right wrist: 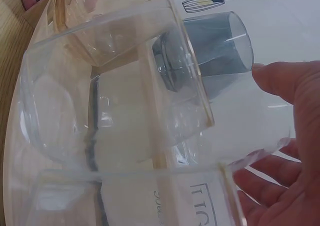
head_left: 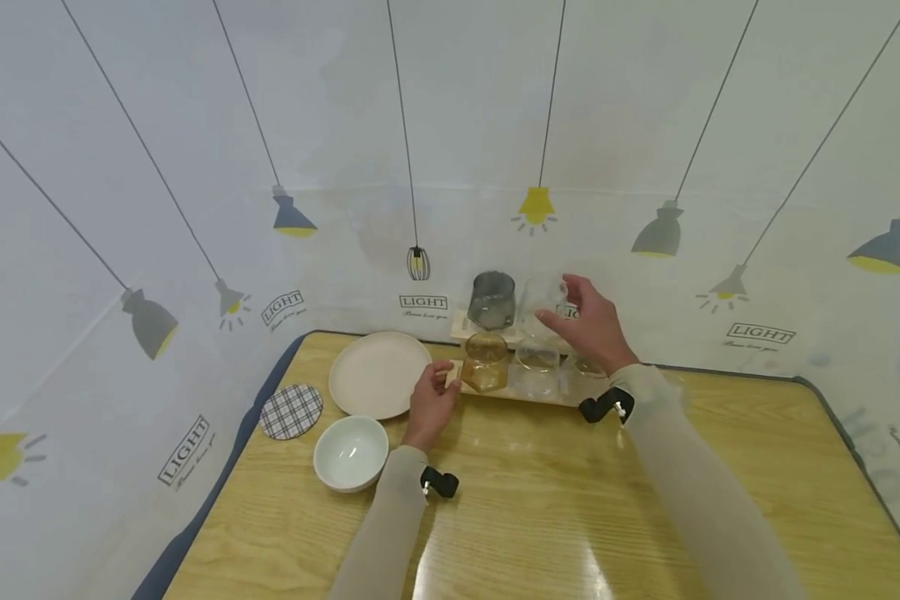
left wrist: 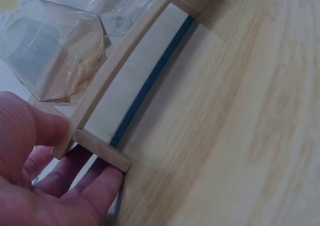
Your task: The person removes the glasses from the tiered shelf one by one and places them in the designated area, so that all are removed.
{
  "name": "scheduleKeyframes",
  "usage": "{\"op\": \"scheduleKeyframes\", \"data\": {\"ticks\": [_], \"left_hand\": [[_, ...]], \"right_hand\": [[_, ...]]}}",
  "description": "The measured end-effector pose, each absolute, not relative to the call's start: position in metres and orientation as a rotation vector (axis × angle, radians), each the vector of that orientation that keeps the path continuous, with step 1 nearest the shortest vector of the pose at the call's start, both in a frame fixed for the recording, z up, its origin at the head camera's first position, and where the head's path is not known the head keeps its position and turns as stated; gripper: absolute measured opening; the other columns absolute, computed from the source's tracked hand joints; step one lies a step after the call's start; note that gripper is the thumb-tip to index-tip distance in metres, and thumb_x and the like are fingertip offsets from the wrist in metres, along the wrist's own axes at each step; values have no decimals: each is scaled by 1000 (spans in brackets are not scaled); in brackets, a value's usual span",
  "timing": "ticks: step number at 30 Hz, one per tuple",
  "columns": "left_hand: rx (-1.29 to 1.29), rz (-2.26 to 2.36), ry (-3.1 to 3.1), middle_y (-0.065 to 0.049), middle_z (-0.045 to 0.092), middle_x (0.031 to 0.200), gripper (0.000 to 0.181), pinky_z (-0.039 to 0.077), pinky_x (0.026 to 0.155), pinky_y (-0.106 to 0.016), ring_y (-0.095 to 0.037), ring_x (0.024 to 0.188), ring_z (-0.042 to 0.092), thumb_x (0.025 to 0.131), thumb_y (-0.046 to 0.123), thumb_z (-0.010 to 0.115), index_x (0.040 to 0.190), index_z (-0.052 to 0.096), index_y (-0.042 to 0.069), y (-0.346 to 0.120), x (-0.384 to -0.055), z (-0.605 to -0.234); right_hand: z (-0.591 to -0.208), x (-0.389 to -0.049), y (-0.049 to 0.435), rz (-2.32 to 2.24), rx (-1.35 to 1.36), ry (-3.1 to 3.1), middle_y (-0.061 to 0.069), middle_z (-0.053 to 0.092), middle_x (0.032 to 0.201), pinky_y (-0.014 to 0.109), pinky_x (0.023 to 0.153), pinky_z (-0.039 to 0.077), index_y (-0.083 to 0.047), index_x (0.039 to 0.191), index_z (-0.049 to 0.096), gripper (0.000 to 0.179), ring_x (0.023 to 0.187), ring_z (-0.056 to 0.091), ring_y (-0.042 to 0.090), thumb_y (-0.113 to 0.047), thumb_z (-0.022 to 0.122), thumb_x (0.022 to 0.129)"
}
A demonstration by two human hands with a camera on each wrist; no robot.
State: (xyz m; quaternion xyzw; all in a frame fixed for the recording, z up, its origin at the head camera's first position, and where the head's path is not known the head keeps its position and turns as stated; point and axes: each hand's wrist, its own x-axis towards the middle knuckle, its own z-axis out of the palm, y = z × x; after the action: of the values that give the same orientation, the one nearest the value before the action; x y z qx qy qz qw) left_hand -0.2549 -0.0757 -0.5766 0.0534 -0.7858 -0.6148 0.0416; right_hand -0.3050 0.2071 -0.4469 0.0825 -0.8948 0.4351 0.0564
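A two-tier wooden rack (left wrist: pixel 125 66) holds several drinking glasses against the back wall. My left hand (head_left: pixel 429 408) grips the rack's left end, thumb on top and fingers curled beneath. On the upper tier, a smoky grey glass (head_left: pixel 492 302) stands left of a clear glass (head_left: pixel 536 302). My right hand (head_left: pixel 594 327) holds that clear glass by its right side, thumb and fingers around it. An amber glass (head_left: pixel 485 365) and a clear glass (head_left: pixel 537 371) are on the lower tier. Another clear glass (head_left: pixel 587 379) there is partly hidden below the right forearm.
Left of the rack lie a flat beige plate (head_left: pixel 378 375), a pale green bowl (head_left: pixel 351 452) and a round checked coaster (head_left: pixel 291 411). The wooden table (head_left: pixel 540 500) ends at a wall sheet (head_left: pixel 465 125) printed with lamps.
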Motion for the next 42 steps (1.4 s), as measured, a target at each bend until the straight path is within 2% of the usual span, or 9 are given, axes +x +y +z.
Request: {"op": "scheduleKeyframes", "data": {"ticks": [8,16,21,28,34,42], "left_hand": [[143,-1871,-2434,-17,70,126,33,57,94,-46,-32,116,69,101,16,71,133,64,14,-75,-256,-578],[117,-1912,-2433,-16,69,129,33,58,90,-44,-32,116,68,103,18,69,135,63,16,-75,-255,-581],[120,-1928,-2437,-16,69,131,32,58,91,-45,-33,120,67,103,18,69,134,63,16,-76,-252,-583],[111,-1927,-2446,-16,69,132,32,57,93,-46,-32,120,66,104,18,67,135,62,16,-76,-251,-585],[115,-1924,-2437,-16,69,131,33,57,92,-46,-32,119,67,104,18,68,136,62,16,-77,-251,-581],[137,-1929,-2421,-15,70,126,32,57,86,-39,-29,113,69,103,17,68,135,62,16,-77,-254,-577]], "right_hand": [[-450,-316,205,1306,254,-2758,19,48,163,62,115,43,-11,168,24,99,146,48,43,-53,76,94],[-455,-318,209,1332,233,-2756,15,52,159,61,111,48,-13,163,36,93,143,52,42,-57,77,92],[-455,-310,210,1357,239,-2688,14,53,158,62,111,48,-16,163,37,91,143,52,43,-56,78,93],[-448,-296,216,1394,269,-2595,11,54,157,56,111,50,-19,163,39,91,141,54,40,-56,79,91],[-439,-282,228,1355,307,-2531,11,57,154,58,106,52,-17,162,41,86,136,57,39,-48,81,93],[-427,-258,246,1349,318,-2514,10,57,154,61,103,54,-18,163,41,83,141,54,39,-40,82,94]]}}
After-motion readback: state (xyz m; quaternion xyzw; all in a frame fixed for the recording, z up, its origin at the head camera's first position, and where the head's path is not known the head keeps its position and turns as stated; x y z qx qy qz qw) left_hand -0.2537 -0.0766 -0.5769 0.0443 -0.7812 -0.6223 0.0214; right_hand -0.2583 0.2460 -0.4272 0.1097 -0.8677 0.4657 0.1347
